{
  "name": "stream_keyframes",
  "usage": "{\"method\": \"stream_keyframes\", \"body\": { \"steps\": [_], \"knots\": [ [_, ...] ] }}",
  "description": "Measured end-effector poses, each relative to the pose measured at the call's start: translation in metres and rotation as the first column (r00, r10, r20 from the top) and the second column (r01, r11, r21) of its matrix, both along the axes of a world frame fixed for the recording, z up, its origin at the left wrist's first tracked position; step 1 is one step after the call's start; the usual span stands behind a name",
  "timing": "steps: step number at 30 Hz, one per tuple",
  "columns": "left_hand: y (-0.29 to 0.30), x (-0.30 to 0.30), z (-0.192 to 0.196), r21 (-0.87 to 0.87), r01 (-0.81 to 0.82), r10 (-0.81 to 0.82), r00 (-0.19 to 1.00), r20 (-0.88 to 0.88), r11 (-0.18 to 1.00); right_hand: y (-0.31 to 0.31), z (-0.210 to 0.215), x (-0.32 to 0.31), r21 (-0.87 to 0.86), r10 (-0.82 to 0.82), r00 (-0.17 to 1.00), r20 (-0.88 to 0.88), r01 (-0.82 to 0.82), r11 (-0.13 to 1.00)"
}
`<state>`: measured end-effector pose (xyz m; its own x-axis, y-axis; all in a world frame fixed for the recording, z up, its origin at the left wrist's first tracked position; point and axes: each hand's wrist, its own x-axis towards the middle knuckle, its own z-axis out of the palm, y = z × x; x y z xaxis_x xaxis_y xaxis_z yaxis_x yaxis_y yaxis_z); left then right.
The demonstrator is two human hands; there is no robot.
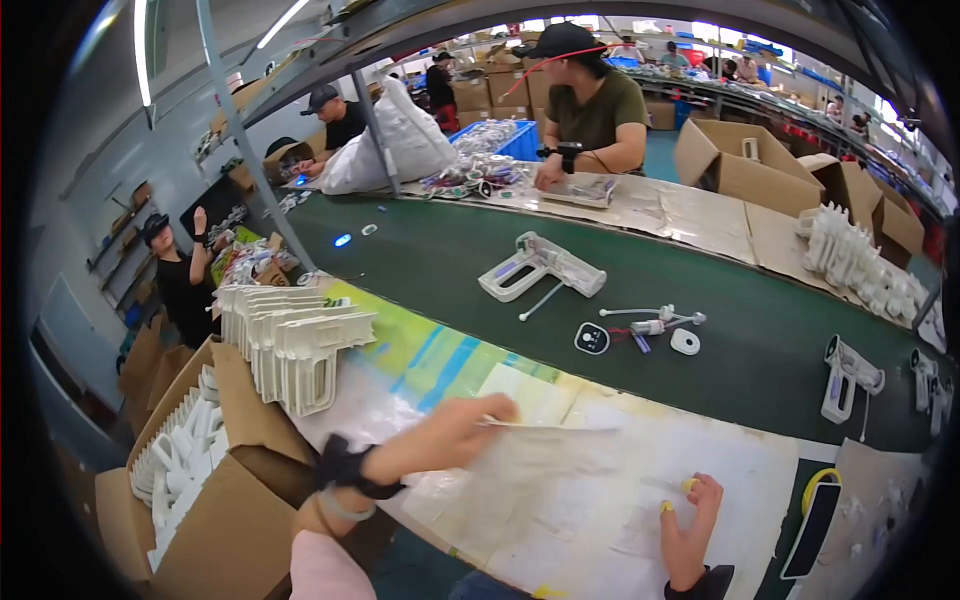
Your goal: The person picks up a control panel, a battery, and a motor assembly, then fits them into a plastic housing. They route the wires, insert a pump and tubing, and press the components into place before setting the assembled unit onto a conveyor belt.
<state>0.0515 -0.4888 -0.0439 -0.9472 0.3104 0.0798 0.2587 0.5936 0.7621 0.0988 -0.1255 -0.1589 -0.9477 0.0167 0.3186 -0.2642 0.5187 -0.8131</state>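
Note:
My left hand (455, 432), with a black band on the wrist, is closed at the near edge of the conveyor. It grips a whitish flat piece (540, 465), too smeared by motion to tell its kind. On the right, my right hand (692, 530) is raised over the white work surface (735, 460). Its thumb and a finger wear yellow tips, stand apart and hold nothing. Left of my left hand stands a row of white gun-shaped plastic shells (300, 345).
Beyond, the green conveyor (420, 240) carries a gun-shaped shell (540, 268), loose wired parts (655, 330) and another shell (850, 380). A cardboard box (230, 510) of white parts stands at left. A phone (812, 530) lies at right. A co-worker (600, 110) sits across.

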Motion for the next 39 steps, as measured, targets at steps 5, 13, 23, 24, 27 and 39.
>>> {"method": "stream_keyframes", "body": {
  "steps": [5, 13, 23, 24, 27, 39],
  "knots": [
    [0.062, -0.092, -0.098, -0.103, 0.35, -0.337, 0.933, 0.126, 0.931, 0.01, -0.024, -0.013, -0.134, -0.077, 0.995, 0.055, 0.084, 0.987],
    [0.094, -0.217, -0.102, -0.733, -0.056, -0.174, 0.957, -0.234, 0.678, 0.006, -0.012, -0.011, -0.138, -0.161, 0.986, 0.032, 0.164, 0.977],
    [0.085, -0.212, -0.115, -0.783, -0.108, -0.19, 0.941, -0.279, 0.613, 0.001, -0.02, -0.017, -0.342, -0.06, 0.997, 0.044, 0.072, 0.937],
    [0.084, -0.207, -0.116, -0.794, -0.136, -0.191, 0.934, -0.303, 0.593, -0.004, -0.019, -0.014, -0.339, -0.03, 0.998, 0.049, 0.045, 0.94],
    [0.077, -0.218, -0.111, -0.783, -0.059, -0.133, 0.975, -0.179, 0.619, -0.016, -0.008, -0.008, -0.314, 0.033, 0.999, 0.039, -0.019, 0.949],
    [0.154, -0.153, -0.007, 0.328, 0.055, -0.18, 0.915, 0.362, 0.943, -0.023, 0.088, -0.149, -0.732, 0.306, 0.909, 0.282, -0.002, 0.681]
  ]
}}
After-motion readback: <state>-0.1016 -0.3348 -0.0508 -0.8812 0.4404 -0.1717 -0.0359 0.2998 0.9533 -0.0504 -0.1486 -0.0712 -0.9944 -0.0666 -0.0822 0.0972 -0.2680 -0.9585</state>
